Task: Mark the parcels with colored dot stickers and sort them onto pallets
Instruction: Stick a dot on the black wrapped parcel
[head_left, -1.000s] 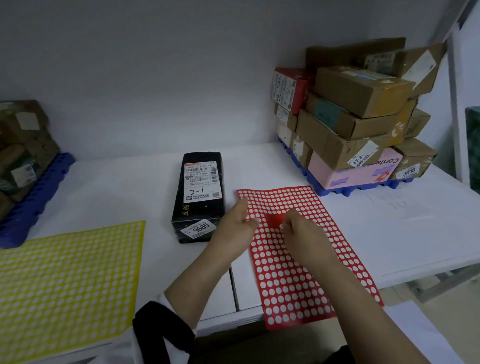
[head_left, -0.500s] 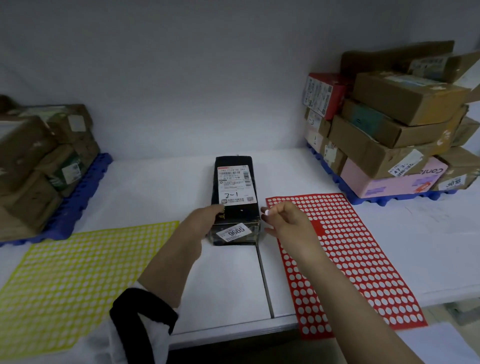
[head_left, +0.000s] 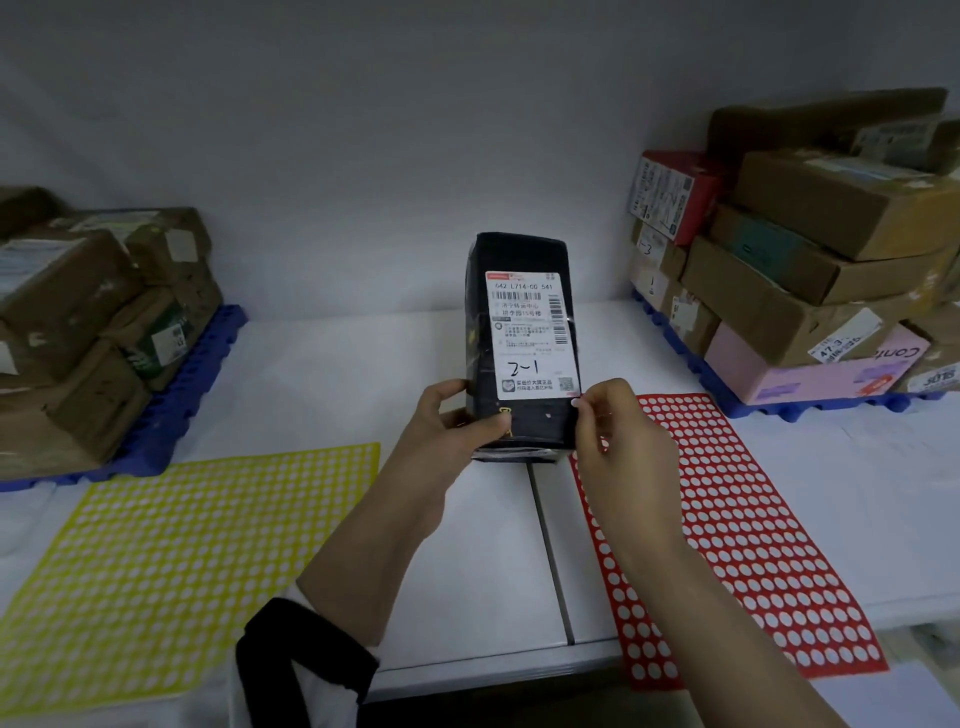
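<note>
The black parcel (head_left: 519, 338) is held tipped up over the middle of the white table (head_left: 322, 374) and gripped low down by the left hand (head_left: 452, 421). The right hand (head_left: 618, 436) is pinched at the parcel's right edge. What it holds cannot be told.
</note>
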